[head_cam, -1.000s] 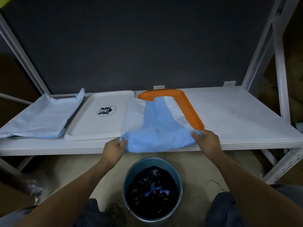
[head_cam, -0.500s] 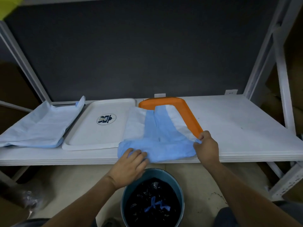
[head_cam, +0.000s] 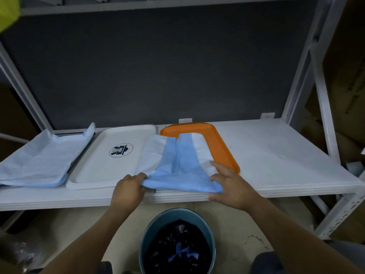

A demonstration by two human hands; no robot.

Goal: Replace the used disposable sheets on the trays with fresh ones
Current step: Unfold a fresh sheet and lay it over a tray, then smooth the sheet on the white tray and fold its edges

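A folded blue-and-white disposable sheet (head_cam: 178, 167) lies over the orange tray (head_cam: 221, 147) on the white shelf, its near edge hanging past the tray's front. My left hand (head_cam: 129, 189) grips the sheet's near left corner with curled fingers. My right hand (head_cam: 230, 184) rests on the sheet's near right part, fingers spread and fairly straight, thumb at the edge. A white tray (head_cam: 102, 165) with a round logo sits bare to the left. Further left, another pale blue sheet (head_cam: 37, 161) covers a third tray whose dark rim barely shows.
A blue bin (head_cam: 177, 244) with a black liner and a crumpled blue scrap stands on the floor below the shelf edge, between my arms. White rack posts (head_cam: 320, 99) rise at right and left. The shelf (head_cam: 276, 155) extends to the right of the orange tray.
My left hand went from lying on the sheet's front edge to gripping its left corner. My right hand let go of the right corner and opened over the sheet. The head moved closer.
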